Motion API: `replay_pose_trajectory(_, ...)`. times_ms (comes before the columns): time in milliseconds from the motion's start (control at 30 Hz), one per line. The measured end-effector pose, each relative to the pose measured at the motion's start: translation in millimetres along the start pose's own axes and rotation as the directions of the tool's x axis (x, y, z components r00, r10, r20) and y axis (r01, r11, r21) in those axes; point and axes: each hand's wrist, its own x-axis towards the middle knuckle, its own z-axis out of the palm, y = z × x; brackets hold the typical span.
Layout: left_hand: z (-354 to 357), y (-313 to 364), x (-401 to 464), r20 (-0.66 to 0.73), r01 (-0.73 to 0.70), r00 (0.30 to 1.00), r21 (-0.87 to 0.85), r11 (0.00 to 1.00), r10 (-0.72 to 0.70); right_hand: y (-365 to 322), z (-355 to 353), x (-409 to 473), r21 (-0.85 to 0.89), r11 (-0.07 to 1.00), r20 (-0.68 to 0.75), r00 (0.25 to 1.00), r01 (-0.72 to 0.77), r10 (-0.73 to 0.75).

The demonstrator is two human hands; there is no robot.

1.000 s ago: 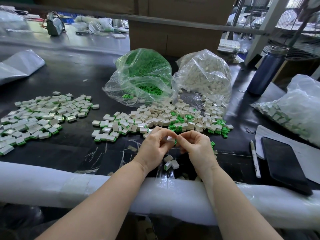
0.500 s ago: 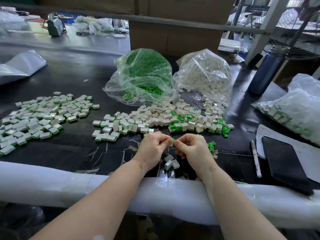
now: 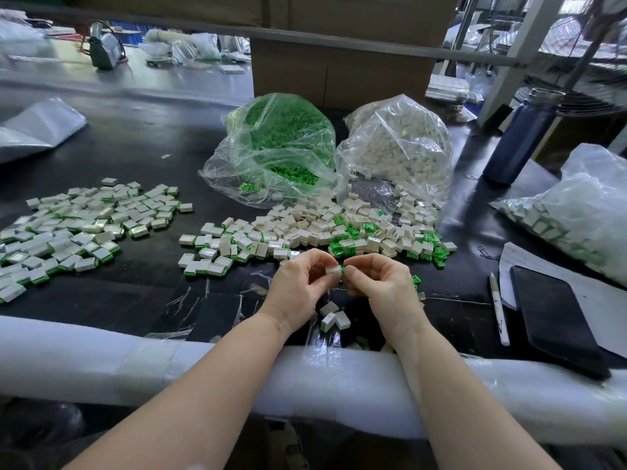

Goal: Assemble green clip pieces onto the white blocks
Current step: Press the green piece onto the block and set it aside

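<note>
My left hand (image 3: 300, 288) pinches a small white block (image 3: 332, 270) just above the black table. My right hand (image 3: 381, 284) presses a green clip (image 3: 343, 269) against the block's right end. Three finished pieces (image 3: 334, 318) lie below my hands. Behind them spreads a heap of loose white blocks (image 3: 315, 225) mixed with green clips (image 3: 428, 249). A spread of assembled blocks (image 3: 78, 228) covers the left of the table. An open bag of green clips (image 3: 278, 147) and a bag of white blocks (image 3: 400, 147) stand at the back.
A blue bottle (image 3: 519, 137) stands at the back right. A black phone (image 3: 556, 320), a pen (image 3: 498, 308) and paper (image 3: 522, 259) lie right of my hands. Another filled bag (image 3: 583, 212) rests at the far right. White foam padding (image 3: 135, 354) wraps the table's near edge.
Both hands stayed together over the same spot. The white block now shows more between the fingertips, with the green clip at its right end.
</note>
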Motion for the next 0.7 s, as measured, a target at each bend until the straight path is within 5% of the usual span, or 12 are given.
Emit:
replay_pose_trajectory(467,-5.0,-1.1,-0.3,0.133,0.052,0.989,0.06,0.997,-0.059,-0.8,3.2,-1.6,-0.2,0.98,0.052,0.998,-0.007,0.017)
replay_pose_trajectory(700,-1.2,2.6,-0.3,0.08,0.058,0.996,-0.092,0.994,-0.051,-1.7,2.7,-1.7,0.028,1.0,-0.033,0.999,0.005,-0.005)
